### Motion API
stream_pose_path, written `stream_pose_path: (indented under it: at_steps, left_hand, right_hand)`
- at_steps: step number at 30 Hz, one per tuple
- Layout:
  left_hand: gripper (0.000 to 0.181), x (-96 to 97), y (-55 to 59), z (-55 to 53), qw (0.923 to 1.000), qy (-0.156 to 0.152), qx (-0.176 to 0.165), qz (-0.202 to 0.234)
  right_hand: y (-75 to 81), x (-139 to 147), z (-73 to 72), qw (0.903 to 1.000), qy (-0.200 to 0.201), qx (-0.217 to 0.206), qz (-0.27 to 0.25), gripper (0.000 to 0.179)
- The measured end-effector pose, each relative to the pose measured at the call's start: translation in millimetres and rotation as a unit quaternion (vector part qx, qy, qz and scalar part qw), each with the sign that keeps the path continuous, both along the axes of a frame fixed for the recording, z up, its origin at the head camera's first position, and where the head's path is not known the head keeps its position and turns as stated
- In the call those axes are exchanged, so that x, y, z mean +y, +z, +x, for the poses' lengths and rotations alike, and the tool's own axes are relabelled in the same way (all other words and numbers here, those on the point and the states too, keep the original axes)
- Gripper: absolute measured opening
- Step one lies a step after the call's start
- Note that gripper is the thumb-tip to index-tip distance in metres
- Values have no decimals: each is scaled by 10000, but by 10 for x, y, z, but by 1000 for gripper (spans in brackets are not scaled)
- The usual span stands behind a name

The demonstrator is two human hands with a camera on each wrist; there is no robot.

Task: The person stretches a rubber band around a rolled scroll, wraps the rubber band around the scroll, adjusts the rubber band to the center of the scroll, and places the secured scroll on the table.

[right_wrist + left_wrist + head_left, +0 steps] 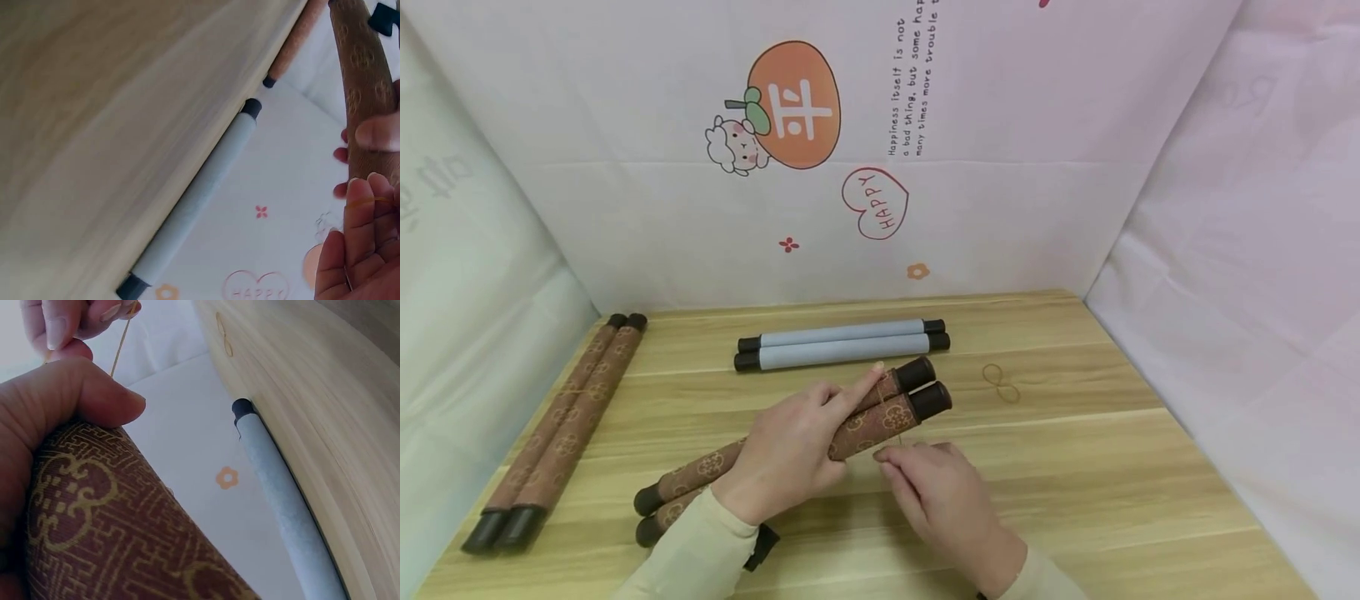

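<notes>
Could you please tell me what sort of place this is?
Probably a small indoor work booth, though the wider room is not visible. A wood-grain table is enclosed on three visible sides by white cloth, and scrolls are laid out in pairs.

The left hand (786,458) and right hand (942,504) are bare, sticking out of a soft, pale cream left sleeve (688,550) and a matching right sleeve (1039,577), with a chunky black thing (763,547) by the left one and a tiny black bit (982,596) by the right one.
</notes>
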State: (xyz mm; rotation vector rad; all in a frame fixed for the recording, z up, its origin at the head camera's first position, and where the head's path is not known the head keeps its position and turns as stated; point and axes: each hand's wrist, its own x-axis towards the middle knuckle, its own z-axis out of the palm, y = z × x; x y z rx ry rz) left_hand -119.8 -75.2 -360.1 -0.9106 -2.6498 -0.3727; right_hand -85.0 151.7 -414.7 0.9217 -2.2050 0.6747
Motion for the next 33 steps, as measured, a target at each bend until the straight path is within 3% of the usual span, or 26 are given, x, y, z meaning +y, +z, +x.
stream_pose_path:
  at_steps: [5, 9, 13, 17, 21, 26, 30, 33]
  left_hand:
    - [124, -8, 12, -28, 9999, 86, -79, -47]
    - [121, -46, 28, -63, 9995, 195, -234, -63]
    - [120, -90, 42, -103, 9985, 306, -450, -26]
    - [121, -126, 57, -132, 9977, 358, -576, 40]
    - [121, -156, 67, -151, 9972, 355, -655, 86]
    - [119, -190, 62, -162, 9967, 345, -714, 182]
    - [118, -216, 54, -174, 9967, 352, -689, 258]
    - [118, -235, 56, -190, 9959, 420, -755, 282]
  right_hand:
    - [11, -42, 94, 9988, 20, 476, -58, 28]
    - [66, -25, 148, 9931, 381, 1055, -356, 28]
    - [143, -11, 168, 9761, 1056, 1847, -442, 29]
    - [202, 10, 187, 9521, 1724, 2469, -537, 31]
    - [228, 20, 185, 9311, 2199, 2823, -714, 36]
    - [271, 2, 150, 9140, 2597, 3027, -739, 39]
    - [234, -27, 158, 9049, 2741, 3155, -806, 41]
    - [204, -59, 199, 9072, 2694, 3075, -991, 43]
